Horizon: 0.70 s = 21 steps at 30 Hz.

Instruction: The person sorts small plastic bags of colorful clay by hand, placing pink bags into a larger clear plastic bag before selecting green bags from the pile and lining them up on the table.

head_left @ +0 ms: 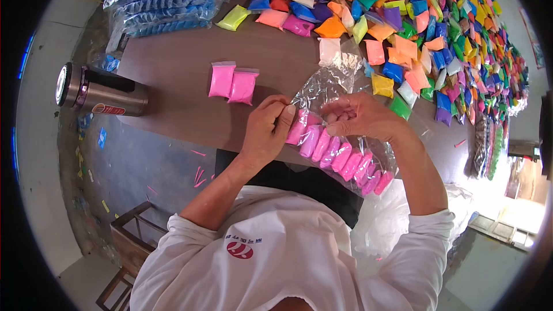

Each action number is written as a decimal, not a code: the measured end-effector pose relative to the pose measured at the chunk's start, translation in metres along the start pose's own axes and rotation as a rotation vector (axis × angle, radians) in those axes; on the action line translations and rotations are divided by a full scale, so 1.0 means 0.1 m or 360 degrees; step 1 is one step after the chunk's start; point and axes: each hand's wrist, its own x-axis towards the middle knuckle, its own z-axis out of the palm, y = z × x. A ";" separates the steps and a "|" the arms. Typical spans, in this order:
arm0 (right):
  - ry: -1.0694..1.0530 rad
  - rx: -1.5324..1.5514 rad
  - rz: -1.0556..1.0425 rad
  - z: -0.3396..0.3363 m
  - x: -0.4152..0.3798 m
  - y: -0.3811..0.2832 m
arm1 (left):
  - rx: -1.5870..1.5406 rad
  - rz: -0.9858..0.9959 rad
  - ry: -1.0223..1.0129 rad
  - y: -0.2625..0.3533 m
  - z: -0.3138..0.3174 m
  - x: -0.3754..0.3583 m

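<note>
A clear plastic bag [331,83] lies at the table's near edge, with a row of several small pink packets [331,152] inside. My left hand [268,126] is closed on the bag's left edge, thumb and fingers pinching the film beside the first packet. My right hand [366,116] is at the bag above the row, its fingers curled together and partly behind clear film. Whatever those fingers hold, if anything, is hidden. Two loose pink packets [243,85] lie on the table left of the bag, one overlapping the other.
A large heap of multicoloured packets [397,23] covers the table's back and right. Filled clear bags [167,8] are stacked at the back left. A steel flask [106,89] lies at the left edge. A wooden stool [135,230] stands below, and pink scraps [199,176] litter the floor.
</note>
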 end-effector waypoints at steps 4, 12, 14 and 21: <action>-0.0009 -0.0094 -0.0037 0.05 0.05 -0.08 | -0.0037 -0.0049 -0.0007 0.01 -0.01 0.00; -0.0198 0.0529 0.0009 0.07 0.17 0.00 | -0.0090 -0.0049 0.0034 0.03 0.00 0.01; -0.0268 0.0610 -0.0055 0.06 0.20 0.04 | -0.0055 -0.0010 0.0053 0.03 0.00 0.02; -0.0458 0.0562 -0.0187 -0.03 0.32 0.17 | -0.0050 -0.0030 0.0028 0.05 0.00 0.02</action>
